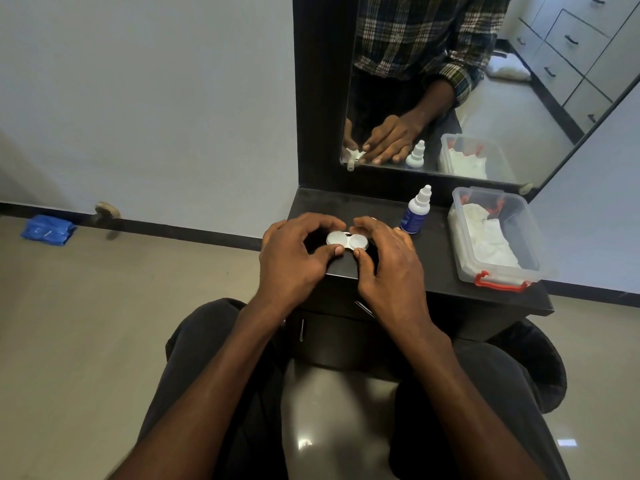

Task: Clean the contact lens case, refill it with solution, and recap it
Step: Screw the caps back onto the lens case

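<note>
Your contact lens case [347, 241] lies flat on the dark bench [433, 268], near its front left part, with both round white caps on and facing up. Your left hand [294, 254] holds the left end of the case: the thumb presses against the near edge of the left cap and the curled fingers [322, 221] arch over its far side, so the grip is narrow and closed on the case. Your right hand [388, 258] does the same at the right end, thumb tip at the near edge of the right cap and fingers curled round its far side; whether those fingers are turning the cap or only holding it you cannot tell from this view.

Just beside your right hand, toward the back of the bench, the small solution bottle [415, 211] stands upright, white nozzle cap on, dark blue label facing you. It is apart from the case and touched by neither hand. Further right sits a clear plastic box [460, 271] with red clip latches, open at the top, with white tissue or cloth [485, 237] lying inside it.

Behind the bench a mirror [519, 116] in a dark frame reflects your hands, the bottle and the box. On the floor to the far left, against the skirting, lies a blue packet [48, 230]
</note>
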